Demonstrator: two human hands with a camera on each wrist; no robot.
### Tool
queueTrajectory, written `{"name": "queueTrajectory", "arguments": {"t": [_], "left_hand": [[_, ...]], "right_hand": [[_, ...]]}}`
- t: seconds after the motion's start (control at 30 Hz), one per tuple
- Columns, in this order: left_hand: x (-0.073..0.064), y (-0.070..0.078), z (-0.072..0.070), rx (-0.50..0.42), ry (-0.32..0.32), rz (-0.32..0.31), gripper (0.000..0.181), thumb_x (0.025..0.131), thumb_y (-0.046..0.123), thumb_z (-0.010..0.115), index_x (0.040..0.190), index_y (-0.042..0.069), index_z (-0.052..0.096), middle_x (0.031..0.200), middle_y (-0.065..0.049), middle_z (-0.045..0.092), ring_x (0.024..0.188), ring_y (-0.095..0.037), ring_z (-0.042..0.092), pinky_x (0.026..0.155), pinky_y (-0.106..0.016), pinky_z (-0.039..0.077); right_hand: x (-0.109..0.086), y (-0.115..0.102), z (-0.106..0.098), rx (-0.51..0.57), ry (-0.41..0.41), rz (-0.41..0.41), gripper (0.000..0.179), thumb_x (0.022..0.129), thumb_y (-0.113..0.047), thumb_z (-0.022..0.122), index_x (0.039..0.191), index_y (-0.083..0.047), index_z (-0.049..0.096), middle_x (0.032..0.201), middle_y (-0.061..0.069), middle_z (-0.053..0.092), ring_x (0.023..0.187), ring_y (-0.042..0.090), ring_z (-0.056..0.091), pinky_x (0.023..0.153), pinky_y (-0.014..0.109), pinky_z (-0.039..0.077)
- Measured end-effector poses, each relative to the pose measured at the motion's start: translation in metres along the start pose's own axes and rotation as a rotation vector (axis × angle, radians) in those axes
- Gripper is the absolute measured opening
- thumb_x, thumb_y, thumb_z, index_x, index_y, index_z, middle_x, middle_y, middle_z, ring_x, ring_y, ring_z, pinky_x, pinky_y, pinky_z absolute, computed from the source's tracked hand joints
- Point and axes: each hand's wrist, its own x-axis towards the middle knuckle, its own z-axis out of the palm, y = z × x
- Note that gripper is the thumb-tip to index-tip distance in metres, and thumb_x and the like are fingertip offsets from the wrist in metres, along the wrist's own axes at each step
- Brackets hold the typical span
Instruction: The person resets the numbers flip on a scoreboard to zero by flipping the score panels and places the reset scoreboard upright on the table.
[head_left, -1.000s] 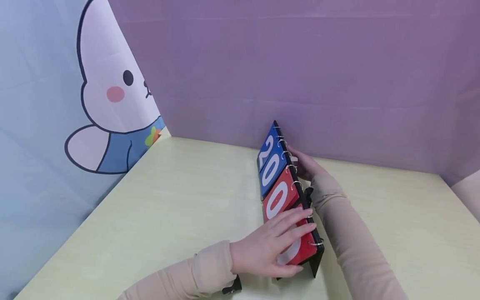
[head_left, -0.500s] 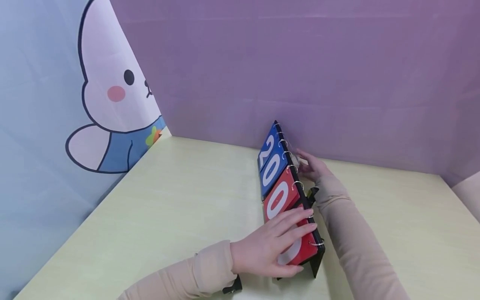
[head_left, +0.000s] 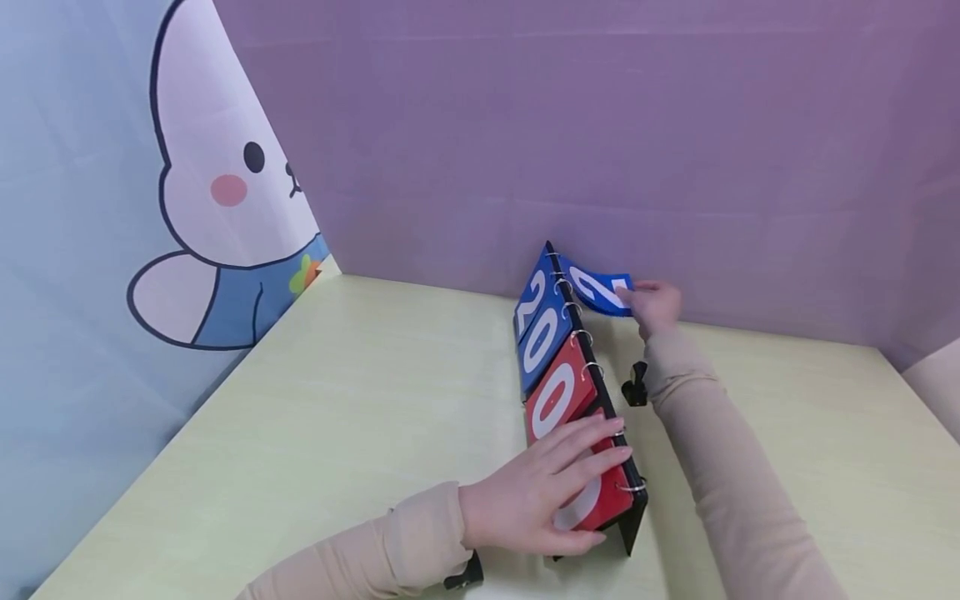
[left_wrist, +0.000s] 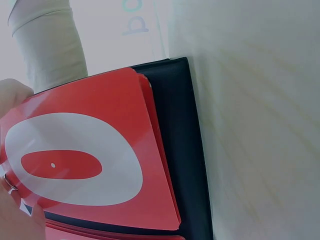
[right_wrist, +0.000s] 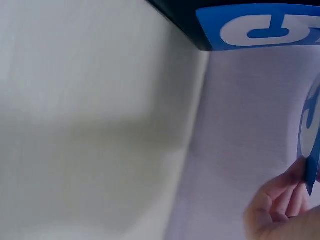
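Observation:
A black tent-shaped flip scoreboard [head_left: 633, 525] stands on the table, with blue and red number cards hung on rings. Across its nearest red card [left_wrist: 120, 90], marked 0, lies my left hand [head_left: 536, 492]; the fingers are spread and reach the ringed top edge, the thumb is at the near end. Behind the far end, my right hand [head_left: 657, 307] pinches the free edge of a blue number card [head_left: 592, 287] showing a 2. That card bends outward from its rings. In the right wrist view my right hand [right_wrist: 282, 205] holds it at the lower right.
The pale table [head_left: 405, 358] extends on both sides of the scoreboard. A purple cloth backdrop [head_left: 600, 125] rises close behind its far end; a blue cloth with a cartoon animal [head_left: 225, 167] hangs at left. Another blue card [right_wrist: 265, 30] lies against the scoreboard's rear side.
My right hand has come out from behind the scoreboard, moving right and up, and has lifted the blue card marked 2 away from the back. My left hand and the scoreboard stay put.

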Motion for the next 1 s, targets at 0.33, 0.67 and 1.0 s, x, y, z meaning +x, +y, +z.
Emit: {"name": "queueTrajectory", "arguments": {"t": [0.33,0.67,1.0], "left_hand": [[-0.001,0.0,0.001,0.011,0.005,-0.002,0.082,0.083,0.035,0.069,0.146,0.008,0.025,0.155,-0.011,0.017,0.145,-0.023,0.016,0.117,-0.028,0.018],[0.0,0.0,0.001,-0.013,-0.019,-0.02,0.082,0.084,0.034,0.069,0.147,0.01,0.023,0.156,-0.01,0.015,0.145,-0.022,0.014,0.117,-0.028,0.019],[0.001,-0.001,0.001,0.007,0.004,0.002,0.082,0.083,0.034,0.069,0.146,0.008,0.024,0.155,-0.011,0.016,0.145,-0.023,0.015,0.118,-0.029,0.017]], "right_hand": [[-0.004,-0.007,-0.005,-0.135,0.015,-0.088,0.05,0.091,-0.024,0.062,0.133,0.0,0.051,0.136,0.018,0.052,0.122,0.032,0.051,0.101,0.04,0.044],[0.003,-0.013,-0.006,0.082,-0.121,-0.034,0.049,0.094,-0.011,0.048,0.14,0.004,0.038,0.121,0.013,0.048,0.071,0.001,0.052,0.074,0.016,0.053],[-0.001,-0.056,-0.023,0.241,-0.068,-0.052,0.05,0.093,-0.009,0.049,0.142,-0.006,0.04,0.142,0.018,0.04,0.078,0.005,0.057,0.072,0.016,0.054]]}}
